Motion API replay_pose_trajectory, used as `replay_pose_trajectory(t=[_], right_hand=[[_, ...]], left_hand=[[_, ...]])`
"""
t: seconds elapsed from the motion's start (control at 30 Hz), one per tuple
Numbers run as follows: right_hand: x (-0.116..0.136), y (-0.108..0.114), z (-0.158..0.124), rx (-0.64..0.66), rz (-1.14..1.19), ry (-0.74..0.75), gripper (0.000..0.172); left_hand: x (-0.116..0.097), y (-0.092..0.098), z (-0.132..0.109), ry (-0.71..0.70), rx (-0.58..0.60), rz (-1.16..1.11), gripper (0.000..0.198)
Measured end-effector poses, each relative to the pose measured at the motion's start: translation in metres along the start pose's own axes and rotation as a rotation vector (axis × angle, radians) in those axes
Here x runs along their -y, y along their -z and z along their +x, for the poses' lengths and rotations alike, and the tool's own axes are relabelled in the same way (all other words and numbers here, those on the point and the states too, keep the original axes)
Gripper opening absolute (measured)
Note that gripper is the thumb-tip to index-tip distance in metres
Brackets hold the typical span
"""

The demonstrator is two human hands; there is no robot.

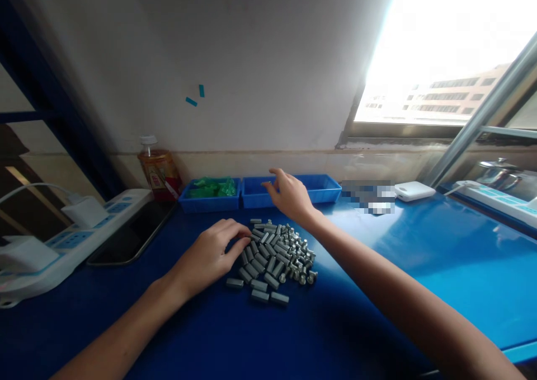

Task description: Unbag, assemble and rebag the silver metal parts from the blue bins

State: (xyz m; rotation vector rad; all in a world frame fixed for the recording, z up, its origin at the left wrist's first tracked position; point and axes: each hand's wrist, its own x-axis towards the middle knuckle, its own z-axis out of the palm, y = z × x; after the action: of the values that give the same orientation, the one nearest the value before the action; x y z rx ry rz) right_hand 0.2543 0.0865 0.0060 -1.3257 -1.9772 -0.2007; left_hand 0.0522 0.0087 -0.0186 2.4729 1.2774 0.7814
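A pile of grey hex standoffs [258,268] lies on the blue table, mixed on its right side with small silvery screws [300,257]. At the pile's left edge is my left hand [218,248], its thumb and index finger pinched together on a hex standoff [255,238]; the other fingers are curled. Above the long blue bin [321,187] behind the pile is my right hand [291,192]. Its thumb and index finger are apart, with nothing visible between them. My right forearm crosses over the table to the right of the screws.
A smaller blue bin [210,203] holds green plastic [212,187]. To the left are a bottle [157,170], a dark phone [132,231] and a white power strip [100,217] with plugs. A white device [414,191] and another power strip [499,201] lie to the right.
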Motion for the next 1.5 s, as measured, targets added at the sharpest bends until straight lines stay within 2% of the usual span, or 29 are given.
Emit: replay_pose_trajectory(t=[0.07, 0.2, 0.37, 0.53, 0.73, 0.97, 1.1, 1.23, 1.4, 1.5], right_hand=[[-0.004, 0.003, -0.006, 0.071, 0.029, 0.063, 0.027], [-0.011, 0.019, -0.044, 0.222, 0.095, 0.208, 0.018], [-0.027, 0.026, -0.075, 0.373, 0.071, 0.194, 0.017], [-0.033, 0.025, -0.073, 0.450, 0.101, 0.200, 0.016], [-0.026, 0.037, -0.070, 0.539, 0.039, 0.231, 0.015], [-0.027, 0.035, -0.069, 0.582, 0.065, 0.272, 0.018], [-0.029, 0.030, -0.069, 0.532, 0.052, 0.291, 0.016], [-0.023, 0.029, -0.072, 0.387, 0.169, 0.294, 0.014], [0.010, 0.033, -0.081, 0.133, 0.454, 0.198, 0.009], [0.026, 0.030, -0.089, 0.078, 0.539, 0.177, 0.007]], left_hand=[[0.003, -0.001, 0.000, -0.001, 0.023, 0.021, 0.022], [0.002, -0.001, -0.001, -0.033, 0.067, 0.046, 0.021], [-0.004, -0.002, -0.002, -0.036, 0.124, 0.033, 0.021], [-0.006, -0.005, -0.002, -0.042, 0.186, 0.018, 0.022], [-0.007, -0.005, -0.003, -0.058, 0.177, 0.004, 0.021], [-0.008, -0.007, -0.004, -0.092, 0.172, 0.020, 0.020], [-0.009, -0.008, -0.004, -0.115, 0.167, 0.022, 0.021], [-0.010, -0.011, -0.005, -0.103, 0.112, -0.013, 0.022], [-0.022, -0.017, -0.007, 0.010, -0.072, -0.188, 0.035], [-0.031, -0.019, -0.008, 0.065, -0.112, -0.326, 0.031]])
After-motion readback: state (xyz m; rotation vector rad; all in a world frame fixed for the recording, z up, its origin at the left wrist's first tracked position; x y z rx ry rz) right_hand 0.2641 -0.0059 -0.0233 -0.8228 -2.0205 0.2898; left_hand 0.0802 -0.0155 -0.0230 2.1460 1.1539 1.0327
